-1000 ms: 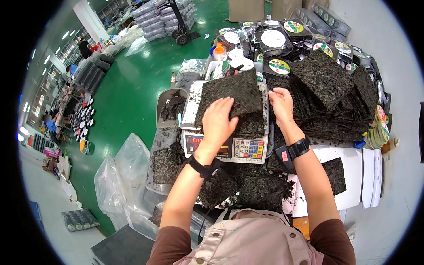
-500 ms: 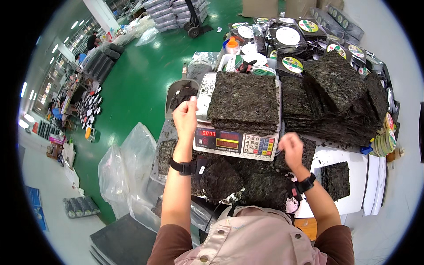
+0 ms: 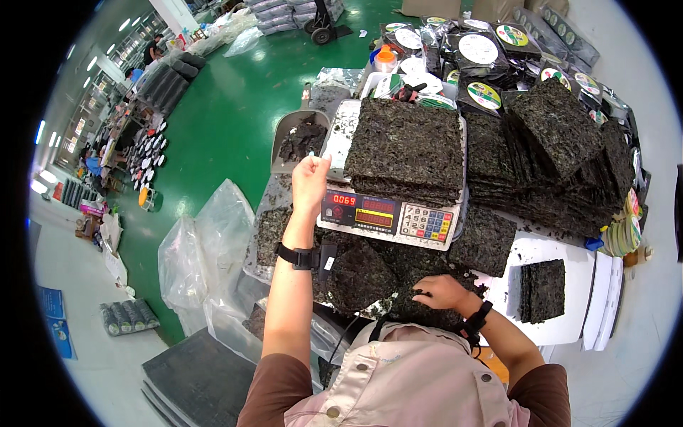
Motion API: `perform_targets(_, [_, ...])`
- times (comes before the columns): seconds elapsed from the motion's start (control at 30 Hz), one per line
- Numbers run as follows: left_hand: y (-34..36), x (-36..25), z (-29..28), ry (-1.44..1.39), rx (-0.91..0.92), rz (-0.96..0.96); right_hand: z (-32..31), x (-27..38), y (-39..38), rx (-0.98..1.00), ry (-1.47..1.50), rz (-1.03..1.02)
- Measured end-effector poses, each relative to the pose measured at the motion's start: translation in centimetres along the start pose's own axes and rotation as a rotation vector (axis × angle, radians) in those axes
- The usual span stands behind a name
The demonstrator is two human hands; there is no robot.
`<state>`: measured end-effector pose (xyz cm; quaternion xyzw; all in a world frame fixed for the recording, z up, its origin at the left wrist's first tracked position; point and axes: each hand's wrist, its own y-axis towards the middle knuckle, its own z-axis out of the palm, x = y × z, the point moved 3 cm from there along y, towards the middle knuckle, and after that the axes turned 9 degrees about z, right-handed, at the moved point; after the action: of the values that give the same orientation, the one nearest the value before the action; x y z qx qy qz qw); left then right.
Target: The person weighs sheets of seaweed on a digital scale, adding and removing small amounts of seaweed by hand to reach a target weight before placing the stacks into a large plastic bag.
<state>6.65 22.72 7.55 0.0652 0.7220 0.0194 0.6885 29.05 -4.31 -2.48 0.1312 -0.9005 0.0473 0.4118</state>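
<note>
A digital scale (image 3: 388, 220) with a lit red readout carries a thick square stack of dark seaweed sheets (image 3: 406, 149). My left hand (image 3: 311, 183) is closed at the left edge of the scale, its thumb up beside the metal pan; what its fingers hold, if anything, is hidden. In front of the scale lie loose seaweed sheets and broken pieces (image 3: 356, 274). Over these, near my apron, my right hand (image 3: 445, 292) has its fingers bent around a small dark piece of seaweed.
Taller seaweed stacks (image 3: 548, 164) stand right of the scale, with labelled black packets (image 3: 484, 53) behind. A small stack (image 3: 542, 290) lies on a white board (image 3: 580, 285). A dustpan of scraps (image 3: 281, 153) and clear plastic bags (image 3: 213, 242) are at the left.
My right hand has come down from beside the scale to the loose seaweed near my apron. My left hand stays closed by the scale, slightly lower. The scale's readout has changed.
</note>
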Motion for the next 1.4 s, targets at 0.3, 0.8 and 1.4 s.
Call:
perform_targets(0.3, [0.9, 0.5, 0.4, -0.001, 0.057, 0.001, -10.1, -1.1, 1.9, -0.772, 0.105, 0.143])
perform_targets(0.8, [3.7, -1.7, 6.2, -0.03, 0.412, -0.29, -18.9, 0.8, 15.2, -0.485, 0.905, 0.899])
perform_targets(1.4, [0.8, -4.5, 8.3, -0.302, 0.41, -0.143, -18.4, 1.6, 15.4, -0.588, 0.755, 0.308])
